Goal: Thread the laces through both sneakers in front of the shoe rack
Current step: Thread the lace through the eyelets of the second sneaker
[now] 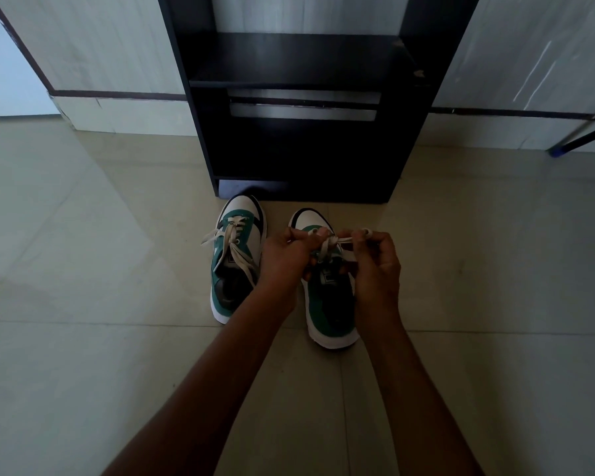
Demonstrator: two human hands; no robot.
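Two green, white and black sneakers stand side by side on the floor, toes toward the rack. The left sneaker (236,259) has its white lace (232,242) threaded through the lower eyelets, with loose ends draped over its sides. Over the right sneaker (327,304) my left hand (284,257) and my right hand (377,266) each pinch a part of its white lace (337,242), stretched between them above the tongue. My hands hide most of that shoe's eyelets.
A black shoe rack (299,132) with bare shelves stands just beyond the toes, against a pale wall. A dark metal leg with a blue foot (560,151) slants in at the right. Beige floor tiles (100,269) spread on all sides.
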